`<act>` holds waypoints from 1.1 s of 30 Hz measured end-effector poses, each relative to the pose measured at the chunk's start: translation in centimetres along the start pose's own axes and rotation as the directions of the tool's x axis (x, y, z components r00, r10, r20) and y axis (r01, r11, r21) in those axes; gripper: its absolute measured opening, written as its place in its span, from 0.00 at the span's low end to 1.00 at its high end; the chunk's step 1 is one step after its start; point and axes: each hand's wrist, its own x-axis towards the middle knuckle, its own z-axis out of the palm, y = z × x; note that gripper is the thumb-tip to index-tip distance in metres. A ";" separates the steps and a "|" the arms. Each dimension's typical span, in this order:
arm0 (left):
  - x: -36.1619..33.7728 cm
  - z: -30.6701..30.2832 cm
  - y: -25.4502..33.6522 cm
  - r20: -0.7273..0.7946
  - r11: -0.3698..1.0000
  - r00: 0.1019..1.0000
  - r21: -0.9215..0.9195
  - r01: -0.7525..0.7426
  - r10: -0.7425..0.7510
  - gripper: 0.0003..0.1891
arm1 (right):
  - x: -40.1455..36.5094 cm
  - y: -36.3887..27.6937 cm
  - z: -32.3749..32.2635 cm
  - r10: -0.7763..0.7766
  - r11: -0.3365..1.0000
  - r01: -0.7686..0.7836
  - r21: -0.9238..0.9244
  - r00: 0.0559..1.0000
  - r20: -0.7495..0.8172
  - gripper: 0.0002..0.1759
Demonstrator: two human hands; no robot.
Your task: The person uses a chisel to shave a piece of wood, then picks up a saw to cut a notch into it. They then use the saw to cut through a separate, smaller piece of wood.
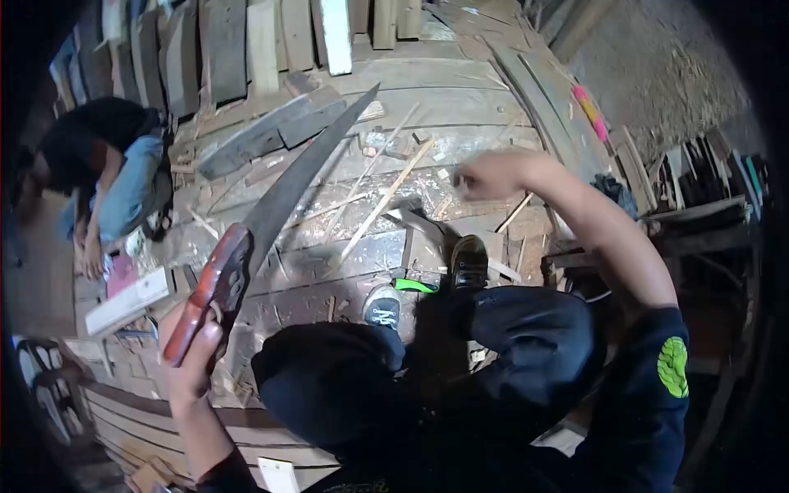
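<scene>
My left hand [196,349] is closed around the reddish-brown wooden handle of a handsaw [300,177]. Its long grey blade slants up and away over the plank floor, the tip pointing to the upper middle. My right hand [491,175] is held out above the floor on the right, apart from the saw. Its fingers look curled in and slightly blurred; whether anything is inside them is hidden. Between my feet lies a tool with a bright green handle [415,285]. Thin wood strips [386,197] are scattered under and beside the blade.
A person [107,156] in a dark top and jeans crouches on the left. Upright boards [222,49] line the back. A grey plank [255,135] lies beyond the blade. A pink and yellow object [589,113] lies at the right, near a wooden rack [699,214] holding pieces.
</scene>
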 end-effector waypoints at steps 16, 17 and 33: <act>-5.4 9.0 0.6 -0.464 0.811 0.804 -0.584 0.038 -0.372 0.18 | 14.4 -2.7 25.8 0.611 0.782 -0.496 0.377 0.728 -0.310 0.20; -5.6 10.0 3.1 -0.339 0.920 0.895 -0.355 0.164 -0.290 0.18 | 14.2 -2.9 26.0 0.596 0.801 -0.510 0.313 0.726 -0.343 0.18; -9.5 10.6 2.0 0.179 0.914 0.946 -0.262 0.311 -0.271 0.09 | 12.9 -4.0 27.8 0.548 0.827 -0.452 0.334 0.780 -0.303 0.20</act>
